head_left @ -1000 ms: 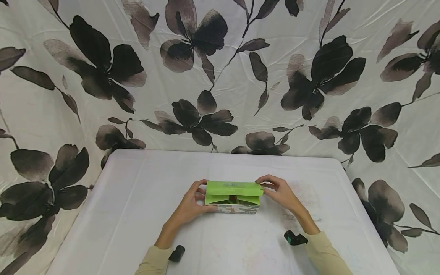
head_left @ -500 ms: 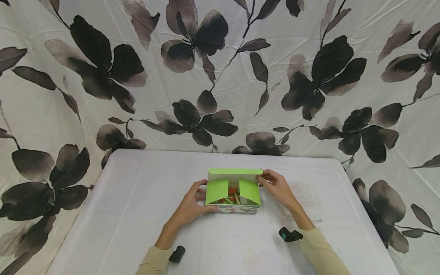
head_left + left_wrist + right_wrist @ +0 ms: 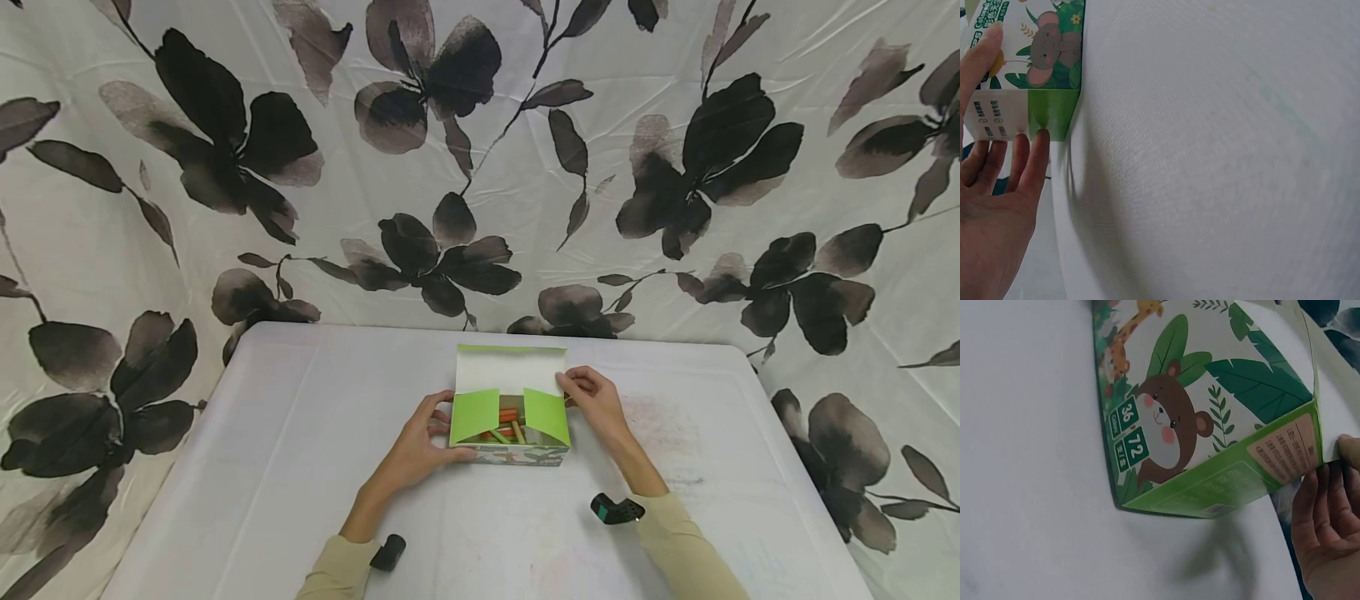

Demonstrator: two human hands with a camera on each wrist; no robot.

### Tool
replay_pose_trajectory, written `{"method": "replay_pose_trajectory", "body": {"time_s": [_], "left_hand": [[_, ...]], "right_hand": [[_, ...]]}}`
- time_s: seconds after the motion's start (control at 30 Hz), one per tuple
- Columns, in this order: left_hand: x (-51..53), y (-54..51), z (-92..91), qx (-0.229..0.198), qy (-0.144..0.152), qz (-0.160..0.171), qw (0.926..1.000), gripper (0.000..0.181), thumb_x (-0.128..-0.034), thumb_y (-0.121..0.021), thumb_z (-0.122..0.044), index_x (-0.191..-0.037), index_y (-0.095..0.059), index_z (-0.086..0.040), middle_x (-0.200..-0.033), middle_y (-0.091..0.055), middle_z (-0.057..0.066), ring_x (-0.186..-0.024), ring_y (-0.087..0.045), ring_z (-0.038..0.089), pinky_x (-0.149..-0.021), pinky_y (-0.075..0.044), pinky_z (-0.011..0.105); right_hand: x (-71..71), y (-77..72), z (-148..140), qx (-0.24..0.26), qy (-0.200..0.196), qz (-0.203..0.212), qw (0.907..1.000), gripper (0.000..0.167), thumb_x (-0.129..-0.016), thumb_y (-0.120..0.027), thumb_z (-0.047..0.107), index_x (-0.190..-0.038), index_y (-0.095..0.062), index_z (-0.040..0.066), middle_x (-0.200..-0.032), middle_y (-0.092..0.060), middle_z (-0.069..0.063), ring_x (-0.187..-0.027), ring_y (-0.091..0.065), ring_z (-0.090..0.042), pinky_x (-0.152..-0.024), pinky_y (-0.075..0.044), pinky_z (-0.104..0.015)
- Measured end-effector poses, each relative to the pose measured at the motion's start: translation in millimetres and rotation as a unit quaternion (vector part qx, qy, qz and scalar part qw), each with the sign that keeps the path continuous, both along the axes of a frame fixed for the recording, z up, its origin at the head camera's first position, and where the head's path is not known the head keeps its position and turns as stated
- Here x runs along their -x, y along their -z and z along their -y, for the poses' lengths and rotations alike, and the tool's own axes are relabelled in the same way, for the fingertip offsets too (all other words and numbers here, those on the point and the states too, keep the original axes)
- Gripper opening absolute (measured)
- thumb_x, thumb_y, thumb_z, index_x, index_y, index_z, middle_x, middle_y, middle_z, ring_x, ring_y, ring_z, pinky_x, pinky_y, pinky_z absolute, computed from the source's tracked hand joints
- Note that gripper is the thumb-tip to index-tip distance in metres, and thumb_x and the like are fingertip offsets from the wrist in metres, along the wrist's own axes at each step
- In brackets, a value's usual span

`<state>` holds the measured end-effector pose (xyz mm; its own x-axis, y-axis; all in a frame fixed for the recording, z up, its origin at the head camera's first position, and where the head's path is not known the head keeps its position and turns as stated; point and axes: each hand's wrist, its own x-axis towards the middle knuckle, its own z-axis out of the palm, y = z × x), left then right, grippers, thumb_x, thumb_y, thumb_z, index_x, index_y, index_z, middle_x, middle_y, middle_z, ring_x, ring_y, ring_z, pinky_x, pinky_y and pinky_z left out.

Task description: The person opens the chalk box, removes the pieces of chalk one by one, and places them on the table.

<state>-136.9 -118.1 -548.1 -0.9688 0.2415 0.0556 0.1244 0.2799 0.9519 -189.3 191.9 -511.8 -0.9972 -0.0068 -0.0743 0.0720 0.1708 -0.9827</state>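
The white table (image 3: 322, 417) bore an open box (image 3: 476, 417) — faint reddish stains (image 3: 656, 417) marked its surface right of the box, and a small dark streak (image 3: 690, 481) lay on that same side.

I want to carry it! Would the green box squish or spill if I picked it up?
The green box might squish: its side flaps look like thin card. Its lid is open, so the sticks inside could probably spill if tipped.
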Motion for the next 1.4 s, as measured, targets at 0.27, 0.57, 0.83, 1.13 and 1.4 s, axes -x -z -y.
{"method": "replay_pose_trajectory", "body": {"time_s": [0.27,0.57,0.83,1.13,1.4], "left_hand": [[-0.3,-3.3,-0.4,0.002,0.002,-0.007,1.0000,0.100,-0.0701,-0.098,-0.020,-0.152,-0.041,-0.008,-0.137,-0.050,0.010,-0.109,-0.054,0.023,-0.100,-0.051,0.043],[1.5,-3.5,-1.8,0.008,0.005,0.005,0.9999,0.102,-0.0694,-0.098,-0.019,-0.153,-0.041,-0.009,-0.135,-0.050,0.008,-0.110,-0.053,0.022,-0.101,-0.051,0.038],[0.7,-3.4,-4.5,-0.002,0.006,-0.010,0.9999,0.100,-0.0709,-0.097,-0.018,-0.152,-0.040,-0.003,-0.126,-0.053,0.011,-0.108,-0.056,0.024,-0.095,-0.054,0.037],[-3.2,-6.0,-3.7,0.008,0.006,0.010,0.9999,0.101,-0.0726,-0.097,-0.023,-0.154,-0.038,-0.008,-0.132,-0.051,0.013,-0.112,-0.056,0.026,-0.100,-0.051,0.045],[-11.4,-9.0,1.6,0.029,-0.014,-0.021,0.9993,0.098,-0.0762,-0.094,-0.028,-0.156,-0.039,-0.010,-0.147,-0.046,0.011,-0.117,-0.055,0.026,-0.100,-0.051,0.048]], "right_hand": [[3.2,16.6,5,0.024,0.072,0.026,0.9967,0.038,-0.093,-0.079,0.030,-0.110,-0.066,-0.001,-0.084,-0.070,-0.003,-0.076,-0.066,-0.016,-0.072,-0.057,-0.026],[3.7,18.6,8,-0.013,0.098,0.109,0.9892,0.036,-0.092,-0.079,0.034,-0.107,-0.069,0.002,-0.080,-0.068,0.000,-0.073,-0.062,-0.014,-0.065,-0.052,-0.026],[2.2,17.8,6,-0.013,0.088,0.167,0.9819,0.042,-0.094,-0.074,0.038,-0.115,-0.070,0.002,-0.100,-0.069,-0.006,-0.084,-0.063,-0.014,-0.069,-0.053,-0.025],[-7.6,19.8,5,0.004,0.095,0.110,0.9894,0.054,-0.092,-0.075,0.049,-0.110,-0.067,-0.001,-0.083,-0.066,-0.003,-0.076,-0.061,-0.015,-0.068,-0.054,-0.026],[-22.8,15.7,7,-0.014,0.084,0.040,0.9955,0.052,-0.093,-0.075,0.048,-0.114,-0.067,0.002,-0.094,-0.070,-0.009,-0.082,-0.067,-0.017,-0.076,-0.058,-0.030]]}}
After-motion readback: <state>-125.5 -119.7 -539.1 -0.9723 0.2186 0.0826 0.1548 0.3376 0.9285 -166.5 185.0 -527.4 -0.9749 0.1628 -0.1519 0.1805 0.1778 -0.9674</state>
